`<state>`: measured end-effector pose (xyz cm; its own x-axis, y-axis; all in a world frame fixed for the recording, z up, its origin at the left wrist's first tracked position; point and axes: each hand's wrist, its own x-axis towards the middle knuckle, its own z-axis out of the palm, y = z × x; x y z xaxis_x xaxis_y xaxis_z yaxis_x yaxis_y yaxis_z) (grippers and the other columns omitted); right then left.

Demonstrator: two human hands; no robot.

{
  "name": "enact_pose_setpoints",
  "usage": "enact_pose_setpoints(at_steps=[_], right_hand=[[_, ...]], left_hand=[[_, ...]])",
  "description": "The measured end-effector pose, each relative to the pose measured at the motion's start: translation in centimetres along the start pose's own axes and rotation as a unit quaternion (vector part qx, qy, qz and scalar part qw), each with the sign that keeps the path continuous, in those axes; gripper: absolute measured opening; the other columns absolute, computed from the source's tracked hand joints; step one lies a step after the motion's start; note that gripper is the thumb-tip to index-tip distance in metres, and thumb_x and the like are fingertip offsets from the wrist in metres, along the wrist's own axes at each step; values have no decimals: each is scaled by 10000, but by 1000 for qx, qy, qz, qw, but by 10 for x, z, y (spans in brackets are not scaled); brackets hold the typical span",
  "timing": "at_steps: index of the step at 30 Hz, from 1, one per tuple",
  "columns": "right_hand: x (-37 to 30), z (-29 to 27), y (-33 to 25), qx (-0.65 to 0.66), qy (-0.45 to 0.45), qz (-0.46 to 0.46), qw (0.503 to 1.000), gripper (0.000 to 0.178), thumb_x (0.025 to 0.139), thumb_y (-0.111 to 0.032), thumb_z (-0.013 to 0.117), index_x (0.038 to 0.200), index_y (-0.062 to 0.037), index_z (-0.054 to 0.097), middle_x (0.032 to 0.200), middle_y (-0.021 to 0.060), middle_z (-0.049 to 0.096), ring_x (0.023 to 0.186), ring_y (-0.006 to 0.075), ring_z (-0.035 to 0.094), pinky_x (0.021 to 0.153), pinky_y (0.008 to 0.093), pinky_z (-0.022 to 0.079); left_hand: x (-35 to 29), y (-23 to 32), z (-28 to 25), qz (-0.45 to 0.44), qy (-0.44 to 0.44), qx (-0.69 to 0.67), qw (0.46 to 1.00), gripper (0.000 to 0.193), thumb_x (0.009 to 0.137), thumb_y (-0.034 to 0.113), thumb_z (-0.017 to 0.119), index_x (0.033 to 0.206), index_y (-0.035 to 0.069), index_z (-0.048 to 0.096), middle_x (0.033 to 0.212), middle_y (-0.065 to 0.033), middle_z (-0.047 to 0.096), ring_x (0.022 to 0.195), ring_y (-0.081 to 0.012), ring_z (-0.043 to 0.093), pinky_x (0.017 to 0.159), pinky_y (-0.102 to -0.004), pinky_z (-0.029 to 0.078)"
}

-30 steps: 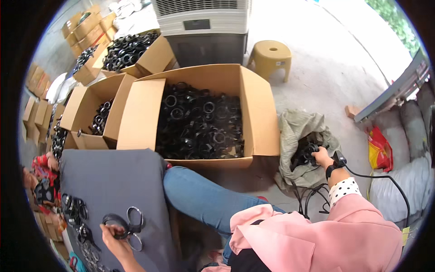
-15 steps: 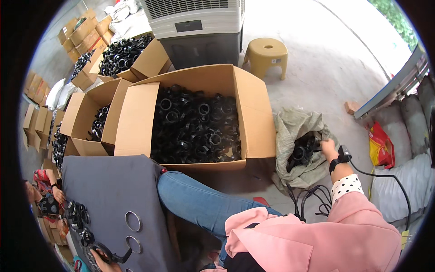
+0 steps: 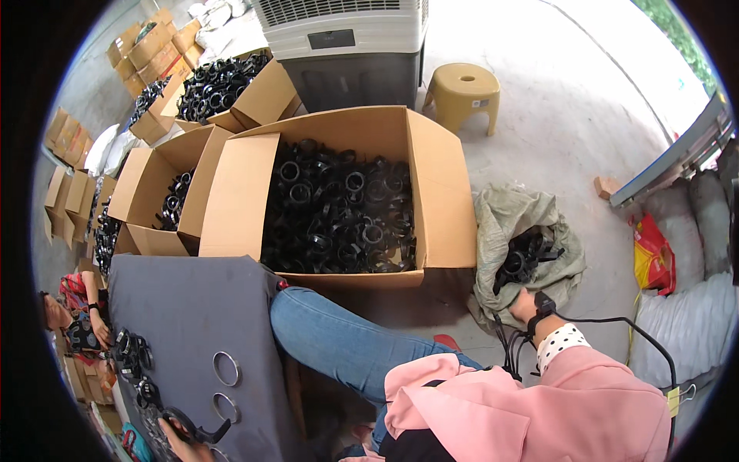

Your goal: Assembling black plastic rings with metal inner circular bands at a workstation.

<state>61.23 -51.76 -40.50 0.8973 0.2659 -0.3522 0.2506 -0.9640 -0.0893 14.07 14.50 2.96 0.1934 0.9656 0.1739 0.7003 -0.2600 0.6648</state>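
My left hand (image 3: 183,444) grips a black plastic ring with a curved arm (image 3: 202,433) at the near edge of the grey-covered table. Beside it on the cloth lie two silver metal rings (image 3: 227,369), with a third partly showing at the lower edge. Farther left are several black ring parts (image 3: 136,366). My right hand (image 3: 524,306), a black band on its wrist, is closed at the near rim of a greenish woven sack (image 3: 568,286). Its fingertips are partly hidden. Inside the sack sits a small heap of black plastic parts (image 3: 525,258).
A big cardboard box (image 3: 446,208) full of black rings stands ahead, with smaller filled boxes (image 3: 158,242) to its left. Beyond are an air cooler (image 3: 346,73) and a tan stool (image 3: 466,85). Black cables (image 3: 511,350) hang by the sack. Another person's hand (image 3: 100,329) is far left.
My right hand has moved from the sack's right rim toward me, to its near rim. The sack's mouth is wider on the right. My left hand still holds the black ring.
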Motion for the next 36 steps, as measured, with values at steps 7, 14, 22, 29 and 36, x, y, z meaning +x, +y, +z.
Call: enact_pose_setpoints(at_steps=[7, 14, 22, 29, 36], right_hand=[[-11, -91, -100, -85, -171, -112, 975, 464, 711, -295, 712, 1077, -15, 663, 1029, 252, 640, 958, 399, 632, 832, 460, 525], [32, -71, -27, -281, -370, -125, 877, 207, 810, -262, 626, 654, -129, 599, 602, -5, 535, 475, 220, 482, 460, 347, 361], [91, -364, -267, -159, -19, -337, 928, 143, 808, -142, 615, 772, -6, 591, 743, 144, 591, 676, 344, 573, 609, 421, 444], [-110, -361, -612, 46, 4, -750, 659, 271, 781, -166, 693, 1012, -34, 638, 1009, 175, 623, 966, 355, 605, 841, 422, 506], [-238, -280, -695, -74, 43, -843, 531, 757, 733, -398, 771, 1306, 12, 492, 1131, 136, 548, 1106, 317, 505, 895, 426, 440]], left_hand=[[-10, 36, 8, -161, 83, -357, 916, 302, 971, 374, 584, 808, 132, 510, 706, 40, 423, 643, -66, 412, 564, -230, 318], [-37, 55, -2, -151, -56, -329, 930, 360, 997, 380, 505, 745, 126, 467, 616, 19, 451, 518, -91, 432, 465, -245, 327], [-58, 4, -31, -252, -249, -211, 911, 301, 949, 338, 587, 896, 45, 634, 654, -10, 603, 515, -84, 560, 445, -213, 419], [-70, -65, -24, -199, -134, -46, 970, 407, 868, 337, 696, 1022, -31, 616, 800, -120, 671, 683, -208, 658, 611, -319, 536], [-127, -27, -11, -96, 79, 155, 980, 779, 776, 387, 769, 1334, -54, 451, 1181, -248, 593, 986, -304, 644, 854, -381, 517]])
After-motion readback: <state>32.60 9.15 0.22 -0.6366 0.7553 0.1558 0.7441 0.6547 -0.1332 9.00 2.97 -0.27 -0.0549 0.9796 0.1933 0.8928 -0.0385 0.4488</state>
